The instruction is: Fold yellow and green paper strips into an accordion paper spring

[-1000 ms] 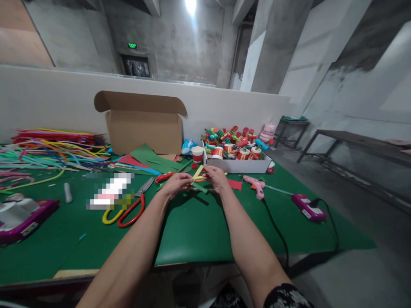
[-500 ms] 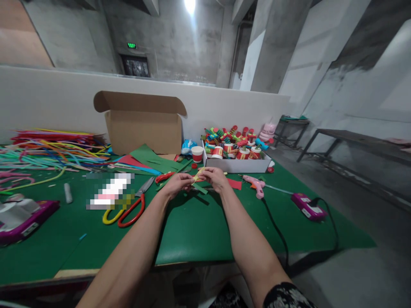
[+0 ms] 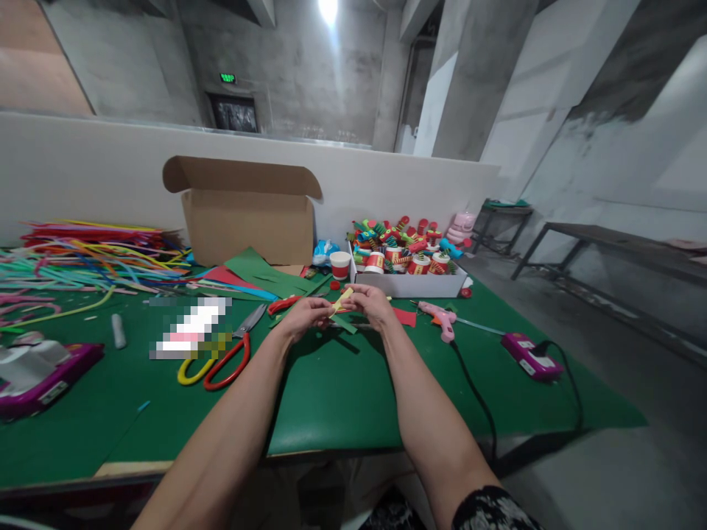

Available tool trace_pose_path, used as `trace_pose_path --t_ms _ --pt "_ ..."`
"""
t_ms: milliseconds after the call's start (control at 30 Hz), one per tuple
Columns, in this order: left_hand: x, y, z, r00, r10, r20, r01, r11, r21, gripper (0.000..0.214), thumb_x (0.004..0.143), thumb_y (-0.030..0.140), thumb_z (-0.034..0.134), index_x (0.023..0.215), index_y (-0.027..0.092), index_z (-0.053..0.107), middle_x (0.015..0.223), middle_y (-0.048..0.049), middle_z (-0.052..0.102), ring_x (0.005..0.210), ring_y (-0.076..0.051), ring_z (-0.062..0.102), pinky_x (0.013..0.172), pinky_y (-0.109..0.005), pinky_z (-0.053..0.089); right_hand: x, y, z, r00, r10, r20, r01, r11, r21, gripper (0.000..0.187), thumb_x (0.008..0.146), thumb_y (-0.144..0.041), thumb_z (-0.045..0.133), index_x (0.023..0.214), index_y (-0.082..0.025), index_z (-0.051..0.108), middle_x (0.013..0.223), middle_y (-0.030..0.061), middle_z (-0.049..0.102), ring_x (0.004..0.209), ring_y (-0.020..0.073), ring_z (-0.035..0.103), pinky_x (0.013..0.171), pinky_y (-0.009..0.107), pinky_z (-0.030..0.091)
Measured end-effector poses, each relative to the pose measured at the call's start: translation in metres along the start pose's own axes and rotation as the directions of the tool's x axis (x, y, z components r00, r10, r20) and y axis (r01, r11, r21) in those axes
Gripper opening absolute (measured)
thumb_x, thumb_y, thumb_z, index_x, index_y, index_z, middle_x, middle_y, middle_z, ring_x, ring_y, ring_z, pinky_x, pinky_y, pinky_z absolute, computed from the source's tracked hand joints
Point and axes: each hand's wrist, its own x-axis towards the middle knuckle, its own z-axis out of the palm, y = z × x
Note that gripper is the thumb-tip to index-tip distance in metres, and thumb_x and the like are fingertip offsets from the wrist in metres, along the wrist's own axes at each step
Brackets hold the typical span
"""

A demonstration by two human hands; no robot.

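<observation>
Between my two hands, over the middle of the green-covered table, is a small strip of yellow paper (image 3: 343, 297). My left hand (image 3: 303, 319) pinches its lower left end, fingertips pressed together. On the other end, the fingers of my right hand (image 3: 371, 303) are closed. Just below the fingertips lies a green strip (image 3: 345, 324). A piece of red paper (image 3: 405, 317) pokes out to the right of my right hand. Red-handled scissors (image 3: 283, 305) rest beyond my left hand, partly hidden by green scraps.
Large scissors (image 3: 227, 362) with red and yellow handles lie left of my forearm. On the right are a pink glue gun (image 3: 440, 318) with its cord and a purple power strip (image 3: 531, 356). Behind stand a white box (image 3: 409, 284) of colourful figures, a paper cup (image 3: 339, 265) and a cardboard box (image 3: 248, 228).
The yellow strip has turned slightly, and more of its flat face shows between the fingers. Both hands stay in nearly the same place.
</observation>
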Motion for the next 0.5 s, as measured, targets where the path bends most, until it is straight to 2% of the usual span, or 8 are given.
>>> trace_pose_path --t_ms 133,300,400,500 --pt "0.0004 0.0009 -0.0027 0.999 -0.001 -0.032 0.0 1.0 -0.025 0.031 0.054 0.037 0.076 0.066 0.012 0.061 0.053 0.0023 0.052 0.046 -0.007 0.046 0.046 -0.02 0.035 0.004 0.0003 -0.0028 0.998 -0.03 -0.057 0.03 1.0 -0.009 0.02 0.068 -0.002 0.058 0.085 -0.013 0.063 0.059 0.0016 0.067 0.053 0.0115 0.065 0.061 0.025 0.057" --pt "0.0003 0.0014 -0.0052 0.999 -0.002 -0.052 -0.001 0.997 -0.072 0.033 0.054 0.037 0.078 0.067 0.012 0.061 0.054 0.0027 0.053 0.047 -0.007 0.049 0.05 -0.02 0.039 0.0046 -0.0003 -0.0061 0.992 -0.064 -0.105 0.062 0.998 -0.026 0.013 0.066 -0.009 0.067 0.078 -0.014 0.064 0.065 0.0037 0.07 0.054 0.0098 0.063 0.059 0.022 0.055" --pt "0.0003 0.0012 -0.0053 0.998 0.001 -0.057 -0.005 0.998 -0.066 0.033 0.054 0.038 0.077 0.068 0.012 0.061 0.054 0.0032 0.053 0.047 -0.007 0.049 0.049 -0.02 0.039 0.0028 -0.001 -0.0045 0.989 -0.085 -0.119 0.08 0.996 -0.044 0.01 0.064 -0.017 0.071 0.071 -0.014 0.064 0.061 0.0026 0.067 0.05 0.0091 0.06 0.054 0.022 0.053" --pt "0.0004 0.0009 -0.005 0.998 0.003 -0.058 -0.006 0.998 -0.061 0.033 0.055 0.038 0.077 0.068 0.012 0.061 0.054 0.0031 0.053 0.048 -0.007 0.049 0.049 -0.02 0.039 0.0019 -0.0004 -0.0014 0.985 -0.112 -0.134 0.105 0.993 -0.052 0.007 0.064 -0.019 0.067 0.068 -0.015 0.064 0.056 -0.0001 0.065 0.05 0.009 0.058 0.053 0.022 0.051"
